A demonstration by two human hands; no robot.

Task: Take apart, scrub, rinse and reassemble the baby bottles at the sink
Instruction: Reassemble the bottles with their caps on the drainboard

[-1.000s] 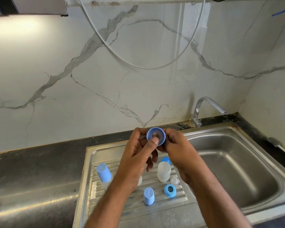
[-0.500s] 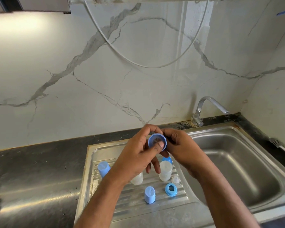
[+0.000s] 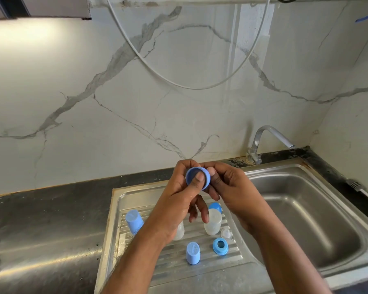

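Observation:
Both hands hold a blue screw ring (image 3: 192,174) above the drainboard. My left hand (image 3: 179,200) grips it with the thumb pressed into its open side, and my right hand (image 3: 232,187) pinches its right rim. Below, on the ribbed drainboard (image 3: 200,266), stand a clear bottle (image 3: 213,224) with a blue part behind it, a second clear bottle (image 3: 180,232) partly hidden by my left wrist, a blue cap (image 3: 134,221) on the left, another blue cap (image 3: 193,252), a loose blue ring (image 3: 220,246) and a clear teat (image 3: 226,233).
The steel sink basin (image 3: 306,219) lies to the right, with the tap (image 3: 263,143) at its back edge. A dark counter (image 3: 40,219) stretches left. A white cable (image 3: 179,81) hangs in a loop on the marble wall. A plug lead (image 3: 357,185) rests at far right.
The ring has tilted in my hands and my left thumb now presses deeper into its opening. The pale centre seen one second ago is hidden behind the thumb.

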